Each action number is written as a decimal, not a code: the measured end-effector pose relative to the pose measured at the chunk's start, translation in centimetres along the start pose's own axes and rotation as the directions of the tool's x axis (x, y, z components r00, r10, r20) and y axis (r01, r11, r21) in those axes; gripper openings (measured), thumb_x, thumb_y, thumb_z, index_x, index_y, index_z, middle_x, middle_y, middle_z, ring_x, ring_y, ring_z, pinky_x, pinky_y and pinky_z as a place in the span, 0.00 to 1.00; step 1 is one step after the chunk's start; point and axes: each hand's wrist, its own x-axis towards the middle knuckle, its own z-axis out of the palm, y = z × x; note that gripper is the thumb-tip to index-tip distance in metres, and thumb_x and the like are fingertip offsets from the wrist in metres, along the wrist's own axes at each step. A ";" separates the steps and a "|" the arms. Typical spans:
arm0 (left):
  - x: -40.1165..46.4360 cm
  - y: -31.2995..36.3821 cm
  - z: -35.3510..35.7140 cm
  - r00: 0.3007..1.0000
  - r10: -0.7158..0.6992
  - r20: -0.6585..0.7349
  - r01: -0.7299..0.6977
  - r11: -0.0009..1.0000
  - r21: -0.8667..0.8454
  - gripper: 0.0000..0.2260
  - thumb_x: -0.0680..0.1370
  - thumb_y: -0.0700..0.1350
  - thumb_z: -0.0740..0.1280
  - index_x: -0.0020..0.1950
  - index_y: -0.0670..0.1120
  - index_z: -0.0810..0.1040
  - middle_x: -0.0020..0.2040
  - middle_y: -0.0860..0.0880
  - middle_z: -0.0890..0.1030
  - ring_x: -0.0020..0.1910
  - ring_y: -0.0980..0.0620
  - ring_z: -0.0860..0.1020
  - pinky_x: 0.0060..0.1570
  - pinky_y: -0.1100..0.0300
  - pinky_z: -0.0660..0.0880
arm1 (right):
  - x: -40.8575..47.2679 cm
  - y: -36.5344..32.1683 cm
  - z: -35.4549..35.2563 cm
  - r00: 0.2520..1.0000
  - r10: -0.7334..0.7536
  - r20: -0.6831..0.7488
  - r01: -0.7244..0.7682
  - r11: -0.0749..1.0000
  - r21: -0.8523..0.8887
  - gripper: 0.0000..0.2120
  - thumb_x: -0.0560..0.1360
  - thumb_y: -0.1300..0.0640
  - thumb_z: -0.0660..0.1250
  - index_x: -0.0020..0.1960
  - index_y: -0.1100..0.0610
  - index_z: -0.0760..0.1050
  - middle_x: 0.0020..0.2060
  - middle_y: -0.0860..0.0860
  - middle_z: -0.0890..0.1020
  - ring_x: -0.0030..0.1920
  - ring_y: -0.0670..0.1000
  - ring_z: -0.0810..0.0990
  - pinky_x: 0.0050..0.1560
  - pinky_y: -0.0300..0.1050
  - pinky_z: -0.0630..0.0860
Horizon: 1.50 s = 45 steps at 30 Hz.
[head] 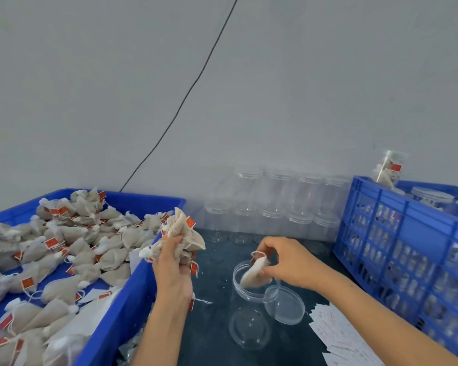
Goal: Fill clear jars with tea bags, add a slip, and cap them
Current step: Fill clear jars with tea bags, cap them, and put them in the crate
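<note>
Head view: an open clear jar (250, 305) stands on the dark desk (212, 326) between two arms, its mouth facing up. Its clear lid (284, 305) leans against the jar's right side, one edge on the desk.

The right hand (280, 262) is over the jar's mouth, its fingers (269, 245) curled and pinching a single tea bag (254, 273) by the top; the bag's lower end dips inside the rim.

The left hand (173, 270) is raised just left of the jar, above the near corner of a blue bin (132, 299). Its fingers are wrapped round a bunch of tea bags (181, 233), red tags and strings dangling below the palm.

The blue bin on the left holds a loose heap of tea bags (56, 249) with red tags.

Empty clear jars (273, 204) are stacked in two rows against the wall at the back of the desk. White printed slips (339, 336) lie fanned on the desk at the lower right. A blue slatted crate (407, 249) on the right holds filled jars; one capped jar (388, 167) of tea bags sits on top at its back corner. A black cable (185, 96) runs diagonally down the grey wall.
</note>
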 end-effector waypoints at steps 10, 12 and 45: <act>2.5 1.2 1.2 0.999 0.031 -0.038 -0.032 0.999 -0.030 0.18 0.77 0.39 0.66 0.66 0.39 0.74 0.57 0.42 0.79 0.54 0.46 0.78 0.53 0.54 0.75 | 4.4 -7.3 8.1 0.997 0.076 -0.035 -0.065 0.968 0.244 0.17 0.75 0.67 0.59 0.62 0.58 0.74 0.58 0.54 0.78 0.57 0.53 0.77 0.56 0.41 0.72; 2.9 1.4 0.9 0.999 0.027 -0.035 -0.028 0.999 -0.024 0.17 0.77 0.39 0.66 0.66 0.39 0.74 0.56 0.42 0.79 0.55 0.46 0.77 0.52 0.54 0.75 | 5.7 -7.8 11.4 0.989 0.144 0.037 -0.149 0.965 0.217 0.17 0.75 0.66 0.59 0.64 0.60 0.71 0.61 0.56 0.75 0.60 0.55 0.75 0.58 0.45 0.73; 0.5 2.6 5.3 0.923 -0.236 0.303 0.238 0.971 0.030 0.10 0.77 0.38 0.62 0.36 0.45 0.69 0.34 0.47 0.63 0.31 0.52 0.64 0.36 0.60 0.76 | -0.2 -2.0 -0.1 0.913 0.055 -0.405 0.081 0.946 0.313 0.05 0.71 0.56 0.74 0.41 0.48 0.79 0.37 0.42 0.81 0.37 0.39 0.77 0.37 0.31 0.72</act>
